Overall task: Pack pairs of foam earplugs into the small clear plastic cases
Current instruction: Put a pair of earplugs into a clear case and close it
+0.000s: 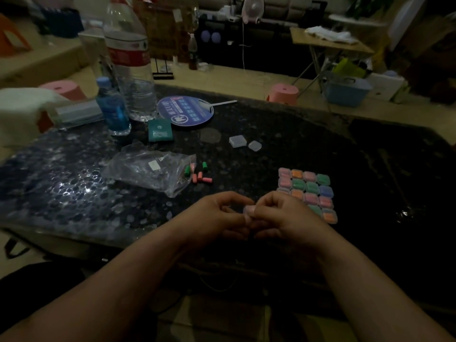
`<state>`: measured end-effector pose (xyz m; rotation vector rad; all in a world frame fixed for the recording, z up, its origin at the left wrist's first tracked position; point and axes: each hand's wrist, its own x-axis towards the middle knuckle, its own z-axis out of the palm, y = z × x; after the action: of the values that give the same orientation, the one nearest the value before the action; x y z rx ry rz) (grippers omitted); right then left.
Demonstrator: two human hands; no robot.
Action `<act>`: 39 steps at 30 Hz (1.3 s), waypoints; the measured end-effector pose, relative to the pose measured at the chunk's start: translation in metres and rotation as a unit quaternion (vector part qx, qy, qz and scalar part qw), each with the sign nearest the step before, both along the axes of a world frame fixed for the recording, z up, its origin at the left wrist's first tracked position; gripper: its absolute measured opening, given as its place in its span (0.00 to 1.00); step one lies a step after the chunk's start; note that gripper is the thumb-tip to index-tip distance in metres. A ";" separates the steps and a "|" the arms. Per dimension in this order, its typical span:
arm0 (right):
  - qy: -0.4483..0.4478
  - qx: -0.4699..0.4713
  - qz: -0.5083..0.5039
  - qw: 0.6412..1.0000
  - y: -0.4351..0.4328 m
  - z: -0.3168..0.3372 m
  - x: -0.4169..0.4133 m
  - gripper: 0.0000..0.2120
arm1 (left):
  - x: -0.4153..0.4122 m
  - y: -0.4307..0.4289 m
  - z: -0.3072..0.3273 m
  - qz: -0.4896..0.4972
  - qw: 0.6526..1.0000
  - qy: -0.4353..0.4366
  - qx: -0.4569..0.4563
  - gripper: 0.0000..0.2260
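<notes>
Small clear case (247,210), pinkish inside, is held over the counter (271,134) near its front edge; left hand (219,215) and right hand (283,215) both have curled fingers pinching it from either side; can't tell if the lid's shut; just right of the hands sits a grid of filled cases (307,191), packed touching; pink and green loose earplugs (201,174) lie mid-counter at the mouth of a crumpled plastic bag (150,169); two empty cases (238,140) further back; paper fan (185,111) and water bottle (128,58) toward the far left corner.
</notes>
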<state>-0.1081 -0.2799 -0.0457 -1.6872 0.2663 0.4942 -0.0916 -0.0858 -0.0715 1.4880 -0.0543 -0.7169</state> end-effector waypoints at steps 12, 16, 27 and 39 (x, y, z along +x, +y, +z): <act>-0.033 0.006 -0.009 0.999 0.000 -0.003 0.002 0.17 | -0.003 -0.003 0.008 0.033 0.993 0.079 -0.085 0.15; -0.032 -0.005 0.000 0.999 0.001 -0.007 0.004 0.16 | -0.003 -0.003 0.009 0.035 0.991 0.092 -0.095 0.15; -0.038 -0.001 -0.056 0.998 -0.001 -0.011 0.009 0.06 | 0.002 -0.001 0.006 0.100 0.977 0.120 -0.145 0.14; -0.134 -0.121 0.034 0.983 0.010 -0.010 0.012 0.07 | -0.022 -0.004 0.002 -0.005 0.988 0.111 -0.105 0.16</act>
<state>-0.0959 -0.2700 -0.0556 -1.9830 0.0744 0.2873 -0.1133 -0.0903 -0.0692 1.2006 0.0322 -0.8538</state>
